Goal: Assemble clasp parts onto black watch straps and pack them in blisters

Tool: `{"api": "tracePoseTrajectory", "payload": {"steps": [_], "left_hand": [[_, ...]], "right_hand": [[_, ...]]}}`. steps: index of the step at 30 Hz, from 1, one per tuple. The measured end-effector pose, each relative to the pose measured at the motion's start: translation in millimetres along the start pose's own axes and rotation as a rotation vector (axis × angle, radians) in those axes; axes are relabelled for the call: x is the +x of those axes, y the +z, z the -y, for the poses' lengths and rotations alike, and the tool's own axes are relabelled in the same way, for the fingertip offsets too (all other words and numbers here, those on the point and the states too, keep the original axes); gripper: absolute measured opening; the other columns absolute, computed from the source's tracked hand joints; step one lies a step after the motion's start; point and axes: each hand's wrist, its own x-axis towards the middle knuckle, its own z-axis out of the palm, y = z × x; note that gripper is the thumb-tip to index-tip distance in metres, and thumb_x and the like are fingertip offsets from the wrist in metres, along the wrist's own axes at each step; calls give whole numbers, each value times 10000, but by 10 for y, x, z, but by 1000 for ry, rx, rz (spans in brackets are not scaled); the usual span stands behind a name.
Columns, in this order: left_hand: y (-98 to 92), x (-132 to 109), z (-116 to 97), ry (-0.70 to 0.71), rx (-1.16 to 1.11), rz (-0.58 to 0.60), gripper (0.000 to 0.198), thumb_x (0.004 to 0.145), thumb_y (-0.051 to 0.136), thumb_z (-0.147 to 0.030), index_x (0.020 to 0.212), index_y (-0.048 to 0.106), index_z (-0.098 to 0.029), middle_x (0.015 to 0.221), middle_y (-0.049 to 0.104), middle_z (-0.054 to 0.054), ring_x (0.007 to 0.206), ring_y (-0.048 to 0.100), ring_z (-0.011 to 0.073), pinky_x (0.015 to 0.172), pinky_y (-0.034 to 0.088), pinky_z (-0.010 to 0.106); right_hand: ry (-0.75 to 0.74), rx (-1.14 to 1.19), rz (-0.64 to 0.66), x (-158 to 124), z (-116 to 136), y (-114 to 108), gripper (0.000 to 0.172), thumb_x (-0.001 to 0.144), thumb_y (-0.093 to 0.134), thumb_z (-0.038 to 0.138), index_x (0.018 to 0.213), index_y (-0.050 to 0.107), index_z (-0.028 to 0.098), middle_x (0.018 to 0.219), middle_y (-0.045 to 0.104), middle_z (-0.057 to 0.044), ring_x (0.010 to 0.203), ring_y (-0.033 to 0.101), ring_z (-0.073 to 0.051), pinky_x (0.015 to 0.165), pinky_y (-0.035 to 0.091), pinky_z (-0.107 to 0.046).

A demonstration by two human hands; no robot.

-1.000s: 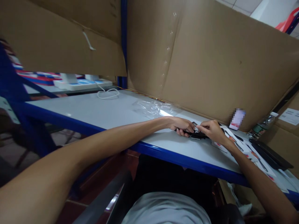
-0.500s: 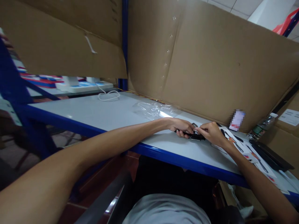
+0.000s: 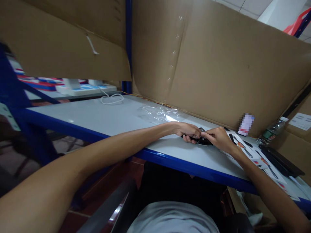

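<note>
In the head view, a pale grey table (image 3: pixel 89 113) with a blue front edge runs across the middle, walled at the back by large sheets of brown cardboard (image 3: pixel 218 64) that meet beside a blue post (image 3: pixel 128 38). On the table's left part lies a looped white cable (image 3: pixel 112 99), near a white power strip (image 3: pixel 87 89) on a neighbouring surface; crumpled clear plastic (image 3: pixel 157 113) lies farther back, behind the hands. To the right, a phone (image 3: pixel 246 124), its screen blurred, leans near the cardboard, with a clear bottle (image 3: pixel 271 132) beside it, tilted. White printed sheets or boxes, too unclear to say which, lie nearer the front, beside a long dark object (image 3: pixel 282 160). The person sits facing the table, both bare forearms reaching forward over its edge. The left arm stretches across from the lower left, and the left hand (image 3: pixel 189 130) is wrapped around a black object (image 3: pixel 202 141), which is between the two hands over the table's front part. The right arm comes in from the lower right; the right hand (image 3: pixel 220 137) is bent inward, thumb and fingertips gathered at the object's right part, though one cannot tell whether they pinch it.
</note>
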Motion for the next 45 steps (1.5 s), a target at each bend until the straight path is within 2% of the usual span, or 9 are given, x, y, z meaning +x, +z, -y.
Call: {"api": "tracePoseTrajectory", "payload": {"steps": [2,6,11,15,19,24,35,42,45], "left_hand": [[-3,6,6,3,-1,1,166,811,539,-268,929,426,-235,647,445,-33,402,206,41,345,157,140],[8,-3,-11,-19,18,-1,177,801,540,-256,939,431,-237,646,442,-37,402,214,46,345,162,142],[14,-15,-16,29,37,30,168,814,520,-276,940,414,-241,635,431,-44,392,204,51,332,154,145],[6,-10,-11,9,36,33,149,817,512,-272,921,409,-241,634,430,-45,391,210,54,328,160,147],[-1,-11,-10,-18,41,13,134,825,504,-273,910,406,-236,643,441,-37,392,213,52,326,157,151],[-8,-20,1,14,68,32,155,827,511,-285,928,403,-240,640,444,-37,386,229,59,325,165,160],[9,-19,-15,-8,26,8,130,824,530,-260,903,431,-230,645,456,-31,405,227,48,338,162,144],[-68,39,95,79,43,41,138,842,539,-307,917,449,-234,649,465,-18,407,219,58,341,166,165],[-74,39,108,88,46,53,142,854,531,-316,936,450,-234,655,469,-14,412,235,60,341,168,165]], "right_hand": [[13,-47,-15,2,1,-1,551,970,482,518,566,623,169,526,474,3,518,342,-112,554,212,-288],[-5,66,50,4,24,-15,532,974,477,498,591,646,170,526,472,10,516,354,-111,550,237,-273],[8,-44,-18,2,24,-8,564,979,462,523,583,654,170,530,507,-4,515,357,-114,556,216,-290],[-11,27,39,3,22,3,545,978,461,511,608,673,170,533,496,7,517,358,-110,552,222,-276],[-10,-114,-26,-1,-9,23,504,985,465,457,615,654,171,545,525,-2,512,330,-110,561,198,-289],[-20,-141,-12,-5,-61,53,492,989,476,430,605,649,176,556,569,-11,510,363,-114,566,207,-290],[-88,-264,18,-33,-12,7,265,916,641,381,751,713,187,660,680,-48,586,528,-155,595,240,-286],[-106,-244,1,-32,-6,36,203,915,642,314,767,702,189,676,687,-40,599,542,-153,601,243,-284],[-91,-253,-5,-32,-1,73,238,918,626,310,725,695,187,667,680,-43,586,520,-146,595,231,-288]]}}
